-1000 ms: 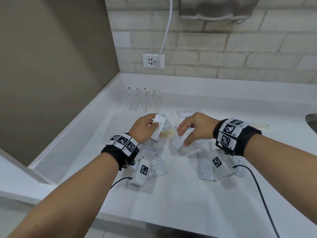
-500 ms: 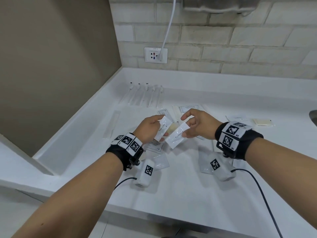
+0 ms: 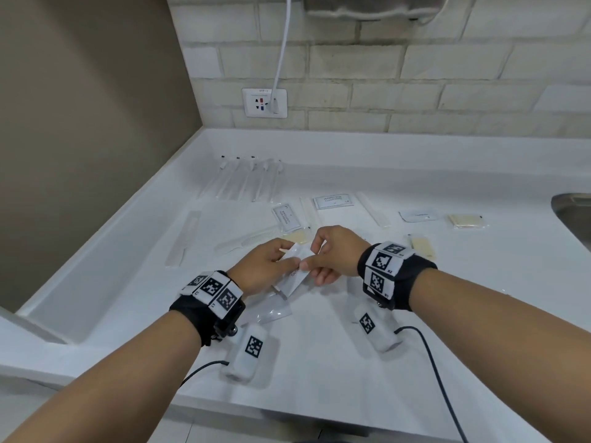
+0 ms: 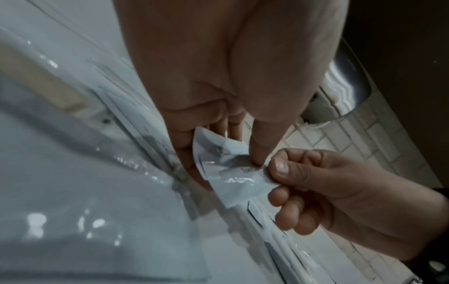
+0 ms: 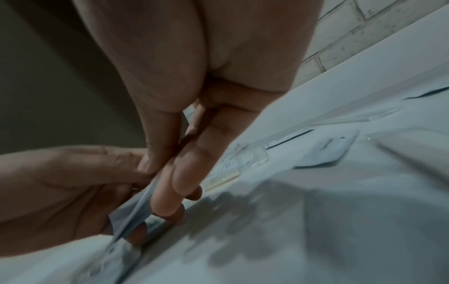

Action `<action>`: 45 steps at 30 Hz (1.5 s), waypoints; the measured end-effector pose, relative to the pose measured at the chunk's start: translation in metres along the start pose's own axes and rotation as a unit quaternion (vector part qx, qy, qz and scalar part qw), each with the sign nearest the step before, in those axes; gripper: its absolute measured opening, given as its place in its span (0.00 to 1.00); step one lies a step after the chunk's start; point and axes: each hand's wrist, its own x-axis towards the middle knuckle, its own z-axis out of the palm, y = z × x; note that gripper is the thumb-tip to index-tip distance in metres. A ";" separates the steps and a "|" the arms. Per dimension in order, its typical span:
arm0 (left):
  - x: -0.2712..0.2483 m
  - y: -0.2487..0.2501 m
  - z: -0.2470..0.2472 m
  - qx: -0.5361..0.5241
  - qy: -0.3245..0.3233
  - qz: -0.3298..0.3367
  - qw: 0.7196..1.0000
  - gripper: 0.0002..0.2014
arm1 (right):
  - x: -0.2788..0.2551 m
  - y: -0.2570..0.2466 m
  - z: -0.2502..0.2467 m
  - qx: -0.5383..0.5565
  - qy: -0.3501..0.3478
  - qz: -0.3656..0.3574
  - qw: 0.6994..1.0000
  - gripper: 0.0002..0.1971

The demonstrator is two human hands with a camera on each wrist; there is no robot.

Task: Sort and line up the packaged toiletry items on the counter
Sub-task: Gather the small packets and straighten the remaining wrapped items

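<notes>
Two small white sachets (image 3: 294,276) are pressed together above the middle of the white counter (image 3: 319,382). My left hand (image 3: 283,260) grips them from the left, thumb on top. My right hand (image 3: 308,262) pinches their right end between thumb and fingers. In the left wrist view the top sachet (image 4: 240,184) shows print starting "Too", with the left thumb and the right hand (image 4: 279,182) on it. From the right wrist, the sachets (image 5: 131,213) appear edge-on between my right hand (image 5: 162,176) and the left fingers (image 5: 116,178).
Several wrapped toothbrushes (image 3: 249,180) lie in a row at the back left. A long clear packet (image 3: 184,238), labelled sachets (image 3: 334,201) and yellowish packets (image 3: 465,220) are scattered behind the hands. A clear packet (image 3: 271,310) lies below them. The sink edge (image 3: 572,215) is far right.
The hands, each holding its own sachet, have come together. The right hand's sachet now lies against the one in the left hand.
</notes>
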 end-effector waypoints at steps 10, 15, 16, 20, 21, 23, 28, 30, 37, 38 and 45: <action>0.012 0.021 0.027 -0.084 -0.020 -0.026 0.996 0.08 | -0.016 0.033 -0.034 -0.098 0.060 0.030 0.993 0.16; 0.048 0.040 0.035 -0.124 0.068 -0.077 0.987 0.07 | -0.029 0.050 -0.094 -0.196 0.121 0.011 0.973 0.07; 0.056 0.045 0.039 -0.083 0.070 -0.075 0.991 0.08 | -0.031 0.054 -0.104 -0.217 0.126 0.007 0.968 0.07; 0.080 0.061 0.062 0.065 0.091 -0.028 0.993 0.31 | -0.035 0.072 -0.130 -0.241 0.147 0.018 0.959 0.06; 0.084 0.064 0.070 0.128 0.090 -0.013 0.988 0.31 | -0.034 0.075 -0.135 -0.259 0.149 0.024 0.954 0.07; 0.094 0.068 0.083 0.250 0.077 0.010 0.965 0.26 | -0.031 0.082 -0.146 -0.289 0.151 0.036 0.945 0.11; 0.103 0.073 0.106 0.392 0.039 0.028 0.919 0.17 | -0.022 0.096 -0.170 -0.365 0.136 0.070 0.918 0.22; 0.107 0.074 0.110 0.415 0.033 0.019 0.909 0.15 | -0.014 0.101 -0.176 -0.372 0.131 0.085 0.915 0.25; 0.118 0.081 0.111 0.397 0.044 -0.027 0.916 0.20 | 0.017 0.102 -0.192 -0.410 0.117 0.094 0.899 0.24; 0.118 0.081 0.110 0.391 0.046 -0.028 0.919 0.20 | 0.023 0.102 -0.195 -0.427 0.120 0.091 0.892 0.24; 0.120 0.080 0.097 0.271 0.107 0.057 0.955 0.17 | 0.054 0.123 -0.217 -0.509 0.116 0.129 0.843 0.21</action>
